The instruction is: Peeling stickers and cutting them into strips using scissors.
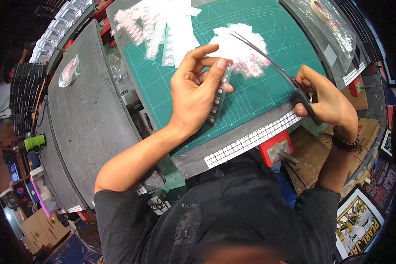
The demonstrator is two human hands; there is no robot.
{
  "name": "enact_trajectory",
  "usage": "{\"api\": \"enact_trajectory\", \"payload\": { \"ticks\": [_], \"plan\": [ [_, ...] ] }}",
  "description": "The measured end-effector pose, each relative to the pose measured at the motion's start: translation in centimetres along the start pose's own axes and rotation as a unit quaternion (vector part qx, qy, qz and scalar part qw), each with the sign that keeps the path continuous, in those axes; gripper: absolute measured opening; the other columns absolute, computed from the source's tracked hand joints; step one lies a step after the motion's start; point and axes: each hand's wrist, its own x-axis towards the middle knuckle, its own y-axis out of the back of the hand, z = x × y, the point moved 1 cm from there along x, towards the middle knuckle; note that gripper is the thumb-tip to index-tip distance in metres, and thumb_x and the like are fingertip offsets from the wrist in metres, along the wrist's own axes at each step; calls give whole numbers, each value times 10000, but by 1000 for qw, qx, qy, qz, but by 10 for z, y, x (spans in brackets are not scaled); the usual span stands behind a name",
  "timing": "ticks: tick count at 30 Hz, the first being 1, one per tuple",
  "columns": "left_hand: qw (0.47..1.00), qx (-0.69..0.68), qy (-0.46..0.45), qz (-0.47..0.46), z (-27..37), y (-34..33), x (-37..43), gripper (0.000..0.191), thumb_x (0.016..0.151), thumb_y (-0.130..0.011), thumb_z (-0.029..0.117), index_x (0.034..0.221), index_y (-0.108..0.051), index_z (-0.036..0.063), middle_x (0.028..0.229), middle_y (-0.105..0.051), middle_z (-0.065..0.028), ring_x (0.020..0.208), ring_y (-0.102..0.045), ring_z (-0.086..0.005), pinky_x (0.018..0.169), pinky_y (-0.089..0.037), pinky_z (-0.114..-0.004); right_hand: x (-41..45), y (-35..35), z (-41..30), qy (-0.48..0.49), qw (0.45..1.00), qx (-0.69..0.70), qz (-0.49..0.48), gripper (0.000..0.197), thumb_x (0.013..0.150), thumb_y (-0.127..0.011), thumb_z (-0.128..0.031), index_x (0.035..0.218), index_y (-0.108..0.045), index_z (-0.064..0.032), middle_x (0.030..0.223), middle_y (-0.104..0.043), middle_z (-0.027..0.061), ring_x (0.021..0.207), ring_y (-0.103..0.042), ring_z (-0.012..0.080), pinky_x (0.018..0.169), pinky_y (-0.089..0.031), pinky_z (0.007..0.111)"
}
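Note:
Between the thumb and fingers of my left hand [196, 85] is a narrow clear strip [218, 99] with a row of small pale pink printed marks. My right hand [326, 95] grips black-handled scissors [283, 71], their blades parted slightly and pointing up and left. The blade tips lie over a pile of small cut pieces [249, 64], white with pink print, just beyond my left fingers. Longer strips [168, 49] fan out at the upper left, washed out by glare. All of this is above a green cutting mat [171, 95] with a line grid.
A checkered ruler strip [250, 137] runs along the near edge of the grey board. A red bracket with a metal bolt [288, 157] juts out below it. Left stands another grey board [82, 109] bearing a small plastic bag [69, 71]. Tape [320, 10] lies at upper right.

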Motion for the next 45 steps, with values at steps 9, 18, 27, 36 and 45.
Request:
{"api": "enact_trajectory", "payload": {
  "ticks": [9,18,27,36,45],
  "plan": [
    [999,9,-17,-26,0,-4,-3,367,996,-650,88,1318,-530,-43,1051,-710,-145,762,-669,-120,653,-564,-244,9,-8,-1,48,997,-30,-45,562,719,-903,-361,924,-504,-23,757,-480,15,727,-457,104,610,-382,285],
    [998,24,-17,-48,-4,-4,-2,358,985,-671,90,1295,-554,-44,1034,-723,-139,740,-675,-131,641,-544,-246,17,-15,1,73,994,42,-75,498,769,-889,-320,929,-522,-24,693,-508,-33,655,-472,51,563,-350,240],
    [998,39,-15,-48,-2,-4,-4,375,985,-676,107,1308,-550,-38,1027,-722,-134,732,-683,-134,632,-540,-241,17,-16,2,71,994,38,-69,481,776,-883,-296,947,-527,-21,699,-521,-38,658,-487,50,567,-368,237],
    [998,37,-18,-51,-3,-4,-3,383,987,-674,111,1316,-548,-37,1019,-720,-130,727,-682,-133,634,-545,-242,19,-18,5,71,995,39,-62,483,785,-876,-330,932,-525,-33,692,-512,-41,643,-480,51,557,-352,228],
    [995,60,-24,-73,-3,-5,-1,409,1000,-663,145,1339,-520,-33,1096,-718,-169,729,-676,-153,662,-539,-255,16,-14,-1,40,994,60,-76,462,788,-872,-329,917,-536,-39,707,-569,-27,647,-526,55,569,-381,228]
  ]
}}
